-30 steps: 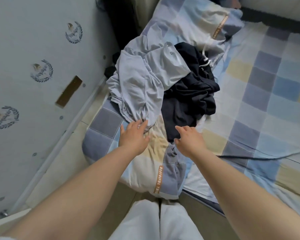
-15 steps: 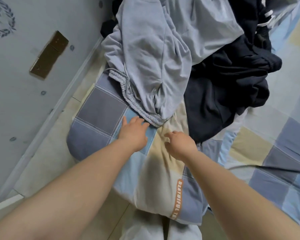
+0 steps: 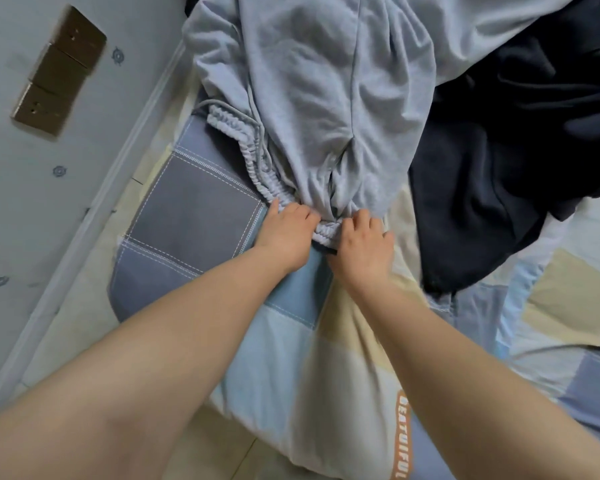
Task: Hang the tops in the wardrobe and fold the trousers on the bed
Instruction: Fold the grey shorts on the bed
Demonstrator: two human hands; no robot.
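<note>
- I read this as the start of the trouser step: both hands are at the elastic waistband of the light grey trousers, which lie crumpled on the bed from centre up to 12 o'clock.
- My left hand rests on the waistband with fingers curled over its edge; my right hand, just beside it at 3 o'clock, pinches the same band. The two hands are close together, nearly touching.
- A dark garment is heaped at 2 o'clock, touching the trousers.
- Next, I judge, the waistband needs lifting clear of the dark garment and spreading flat before any fold.
- Compared with half a second ago, both hands have moved forward from the bare quilt onto the waistband, and the view has moved in closer.
</note>
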